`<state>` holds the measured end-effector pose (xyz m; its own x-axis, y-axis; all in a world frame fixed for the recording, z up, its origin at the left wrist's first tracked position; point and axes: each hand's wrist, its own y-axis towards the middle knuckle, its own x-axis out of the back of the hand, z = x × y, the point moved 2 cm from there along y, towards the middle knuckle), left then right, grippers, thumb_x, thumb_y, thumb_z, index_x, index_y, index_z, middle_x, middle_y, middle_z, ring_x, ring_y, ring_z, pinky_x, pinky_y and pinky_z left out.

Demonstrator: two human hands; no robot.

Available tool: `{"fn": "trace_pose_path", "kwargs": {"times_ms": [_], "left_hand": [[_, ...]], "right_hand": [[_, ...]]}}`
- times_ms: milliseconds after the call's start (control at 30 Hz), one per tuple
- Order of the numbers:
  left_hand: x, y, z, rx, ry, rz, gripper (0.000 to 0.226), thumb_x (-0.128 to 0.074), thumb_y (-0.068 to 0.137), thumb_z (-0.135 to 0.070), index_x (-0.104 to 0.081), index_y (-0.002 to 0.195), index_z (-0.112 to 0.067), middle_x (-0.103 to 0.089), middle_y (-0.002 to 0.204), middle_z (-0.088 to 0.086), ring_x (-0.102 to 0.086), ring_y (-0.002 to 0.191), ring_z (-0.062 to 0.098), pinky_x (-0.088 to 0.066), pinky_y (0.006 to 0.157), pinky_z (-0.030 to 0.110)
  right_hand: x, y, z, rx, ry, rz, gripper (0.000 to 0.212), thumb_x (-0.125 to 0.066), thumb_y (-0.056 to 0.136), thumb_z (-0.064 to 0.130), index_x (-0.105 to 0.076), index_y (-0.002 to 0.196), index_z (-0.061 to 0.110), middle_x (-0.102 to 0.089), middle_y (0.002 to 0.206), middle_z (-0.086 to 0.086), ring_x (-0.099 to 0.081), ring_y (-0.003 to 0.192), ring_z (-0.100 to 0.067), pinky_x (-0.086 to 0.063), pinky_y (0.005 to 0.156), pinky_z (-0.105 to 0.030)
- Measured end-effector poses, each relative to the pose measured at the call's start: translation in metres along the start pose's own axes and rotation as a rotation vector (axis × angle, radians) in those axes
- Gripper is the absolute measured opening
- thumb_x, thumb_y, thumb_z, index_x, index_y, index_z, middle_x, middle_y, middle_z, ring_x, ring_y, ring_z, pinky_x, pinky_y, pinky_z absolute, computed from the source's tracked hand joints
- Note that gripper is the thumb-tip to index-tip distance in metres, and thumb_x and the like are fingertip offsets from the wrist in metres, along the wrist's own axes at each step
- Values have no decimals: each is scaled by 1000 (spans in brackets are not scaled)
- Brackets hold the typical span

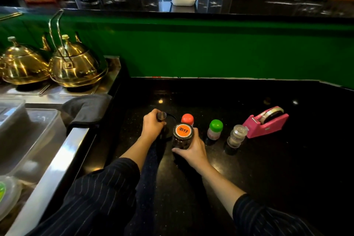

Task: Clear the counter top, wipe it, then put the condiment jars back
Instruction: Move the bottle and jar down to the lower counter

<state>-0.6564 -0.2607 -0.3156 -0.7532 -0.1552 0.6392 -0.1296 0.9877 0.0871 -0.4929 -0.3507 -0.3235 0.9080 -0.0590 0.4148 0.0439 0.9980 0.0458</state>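
Black counter top, pink tape dispenser at 2 o'clock, two gold kettles at 10 o'clock. Right hand grips upright orange-lidded jar at centre; red-capped jar at its 12 o'clock, green-capped jar and clear shaker at 3 o'clock. Left hand curls round small metal cup at 11 o'clock

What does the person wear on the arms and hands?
Both arms wear dark sleeves with thin pale pinstripes, left sleeve and right sleeve, leaving the forearms bare. The left hand and right hand have no gloves; no watch or ring shows.
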Motion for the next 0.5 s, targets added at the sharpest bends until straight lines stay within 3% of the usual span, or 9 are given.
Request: {"fn": "trace_pose_path", "kwargs": {"times_ms": [133, 233, 500], "left_hand": [[2, -6, 1, 63, -6, 49, 73, -72, 79, -3, -37, 142, -13, -52, 133, 10, -53, 122, 25, -48, 99, 36], [5, -13, 4, 110, -26, 32, 85, -73, 77, -1, -27, 147, -16, -50, 135, 11, -53, 122, 26, -50, 98, 41], [27, -49, -8, 38, 75, -81, 67, -74, 76, -7, -43, 135, -13, -51, 122, 8, -54, 112, 22, -51, 94, 39]], "right_hand": [[2, 0, 0, -40, -26, 22, 75, -89, 62, 24, -42, 121, 24, -58, 120, 7, -52, 116, -11, -38, 95, -22], [4, -2, 0, -110, -54, 71, 83, -88, 65, 23, -40, 132, 19, -52, 130, 3, -44, 123, -12, -30, 98, -22], [31, 9, -1, -174, -381, 251, 62, -80, 69, 7, -52, 124, 14, -61, 122, -11, -56, 117, -28, -48, 96, -37]]}}
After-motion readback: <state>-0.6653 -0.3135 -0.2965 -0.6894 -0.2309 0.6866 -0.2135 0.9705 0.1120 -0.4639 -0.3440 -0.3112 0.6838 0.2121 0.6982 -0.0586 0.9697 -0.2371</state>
